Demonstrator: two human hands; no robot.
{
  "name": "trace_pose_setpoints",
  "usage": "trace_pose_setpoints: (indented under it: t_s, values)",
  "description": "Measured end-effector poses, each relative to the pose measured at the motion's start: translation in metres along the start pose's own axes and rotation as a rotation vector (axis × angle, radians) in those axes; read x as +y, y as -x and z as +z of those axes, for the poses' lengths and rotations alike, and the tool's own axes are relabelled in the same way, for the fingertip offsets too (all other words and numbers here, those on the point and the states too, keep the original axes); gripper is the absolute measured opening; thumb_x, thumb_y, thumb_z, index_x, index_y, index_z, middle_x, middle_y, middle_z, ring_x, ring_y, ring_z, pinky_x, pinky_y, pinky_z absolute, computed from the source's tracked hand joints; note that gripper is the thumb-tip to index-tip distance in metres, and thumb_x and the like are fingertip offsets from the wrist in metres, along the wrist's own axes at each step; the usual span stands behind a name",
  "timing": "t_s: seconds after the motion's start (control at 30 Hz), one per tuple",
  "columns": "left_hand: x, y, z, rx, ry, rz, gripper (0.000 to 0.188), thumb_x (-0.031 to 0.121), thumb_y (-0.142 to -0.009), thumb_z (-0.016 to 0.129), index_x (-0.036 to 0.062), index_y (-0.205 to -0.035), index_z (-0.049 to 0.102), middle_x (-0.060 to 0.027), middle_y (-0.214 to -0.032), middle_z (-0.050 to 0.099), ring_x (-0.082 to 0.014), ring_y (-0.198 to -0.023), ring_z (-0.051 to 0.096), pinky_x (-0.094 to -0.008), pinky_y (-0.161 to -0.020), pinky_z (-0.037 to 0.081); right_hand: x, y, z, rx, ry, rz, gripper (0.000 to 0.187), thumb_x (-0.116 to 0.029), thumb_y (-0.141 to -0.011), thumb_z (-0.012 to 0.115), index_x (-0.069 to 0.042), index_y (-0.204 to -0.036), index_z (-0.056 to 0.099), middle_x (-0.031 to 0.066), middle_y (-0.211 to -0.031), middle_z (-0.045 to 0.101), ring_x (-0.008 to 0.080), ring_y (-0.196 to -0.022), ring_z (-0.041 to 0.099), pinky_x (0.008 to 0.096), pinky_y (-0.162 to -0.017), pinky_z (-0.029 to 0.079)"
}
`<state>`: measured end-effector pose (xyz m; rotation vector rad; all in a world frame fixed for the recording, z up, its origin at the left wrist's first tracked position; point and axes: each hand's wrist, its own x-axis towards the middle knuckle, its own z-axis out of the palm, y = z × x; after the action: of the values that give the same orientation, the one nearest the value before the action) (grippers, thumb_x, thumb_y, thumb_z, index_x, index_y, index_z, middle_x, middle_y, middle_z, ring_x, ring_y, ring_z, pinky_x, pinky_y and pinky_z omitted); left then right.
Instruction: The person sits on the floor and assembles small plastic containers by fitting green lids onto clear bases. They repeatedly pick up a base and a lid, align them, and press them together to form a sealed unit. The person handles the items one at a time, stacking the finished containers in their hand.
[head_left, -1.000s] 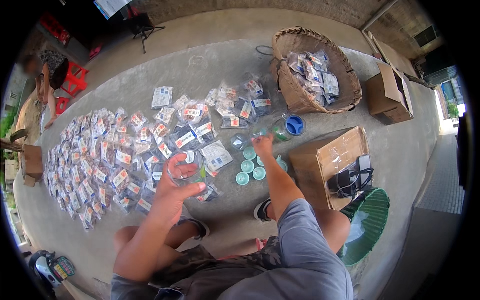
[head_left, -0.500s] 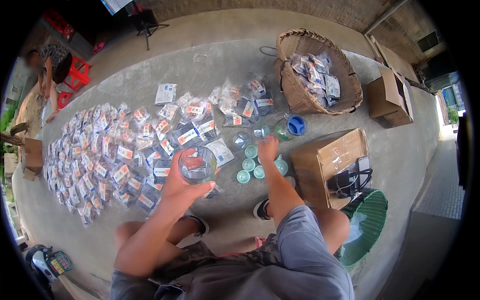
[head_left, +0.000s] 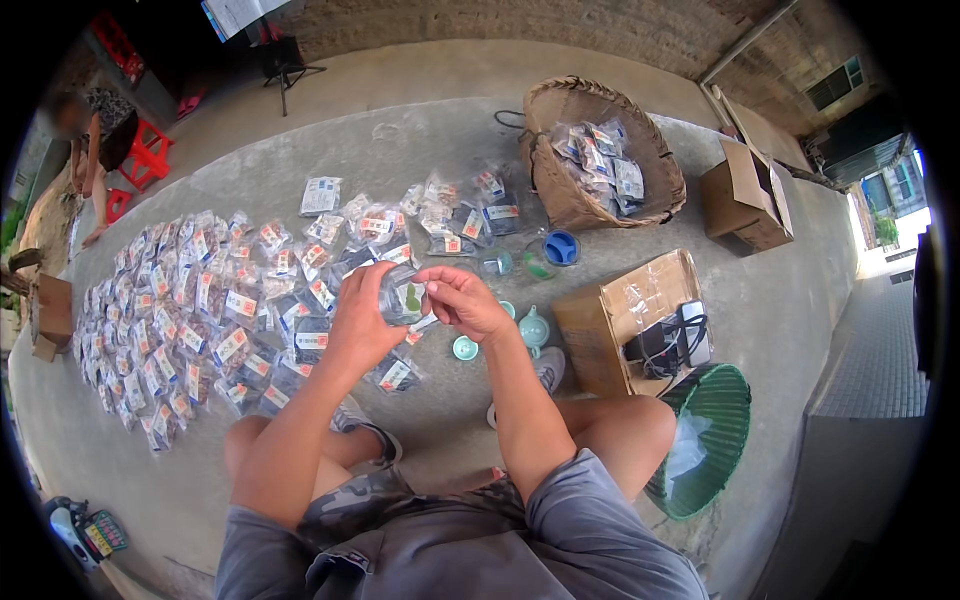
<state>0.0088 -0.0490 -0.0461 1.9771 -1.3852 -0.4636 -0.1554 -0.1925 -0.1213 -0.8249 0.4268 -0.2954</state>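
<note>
The left hand (head_left: 361, 320) has its fingers around the glass (head_left: 399, 299), its long axis partly hidden; the right hand (head_left: 466, 303) sits just right, fingers bent, grip impossible to tell.

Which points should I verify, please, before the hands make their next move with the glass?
1. Left hand has hold of the clear glass: ok.
2. Right hand is touching the glass: cannot tell; its fingertips are close beside it.
3. Inside of the glass is bare: cannot tell; a green patch shows there.
4. Pale green teapot is apart from both hands: ok.
5. Floor left of the hands is free of bagged packets: not ok, many lie there.
</note>
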Motion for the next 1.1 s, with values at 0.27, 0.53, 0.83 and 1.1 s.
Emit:
trace_pose_setpoints:
  t_s: [0.27,0.53,0.83,1.1]
  values:
    - [0.010,-0.006,0.014,-0.089,-0.037,0.059,0.087,0.007,-0.065,0.087,0.0131,-0.144,0.050,-0.0159,-0.139,0.056,-0.0402,-0.131,0.052,-0.0480,-0.110,0.047,-0.005,0.015,-0.007,0.079,0.186,0.010,0.025,-0.018,-0.103,0.069,-0.005,-0.124,0.067,0.0026,-0.084,0.069,0.0059,-0.058,0.057,0.0194,-0.052,0.044]
    - [0.023,-0.008,0.013,-0.026,-0.027,0.137,0.095,0.012,-0.077,0.087,0.0168,-0.159,0.038,-0.0184,-0.158,0.037,-0.0393,-0.148,0.039,-0.0468,-0.115,0.044,-0.007,0.024,-0.075,0.490,0.472,-0.117,0.012,-0.005,-0.098,0.061,-0.002,-0.106,0.068,0.0011,-0.077,0.065,0.0087,-0.062,0.059,0.0274,-0.055,0.047]
    - [0.042,0.001,-0.033,-0.078,0.245,-0.011,0.078,0.013,-0.083,0.083,0.0146,-0.153,0.048,-0.0122,-0.161,0.035,-0.0312,-0.146,0.044,-0.0428,-0.105,0.052,0.043,0.049,-0.213,1.330,1.292,0.056,0.023,-0.015,-0.092,0.065,-0.001,-0.110,0.067,0.0253,-0.106,0.074,0.0476,-0.104,0.069,0.0542,-0.092,0.054]
    - [0.046,0.018,-0.049,-0.070,0.226,0.098,0.067,0.010,-0.083,0.084,0.0113,-0.144,0.057,-0.0138,-0.157,0.041,-0.0336,-0.142,0.048,-0.0436,-0.108,0.048,0.093,0.033,-0.240,1.326,1.213,0.156,0.025,-0.014,-0.092,0.065,-0.001,-0.113,0.064,0.0287,-0.112,0.072,0.0487,-0.109,0.068,0.0542,-0.095,0.053]
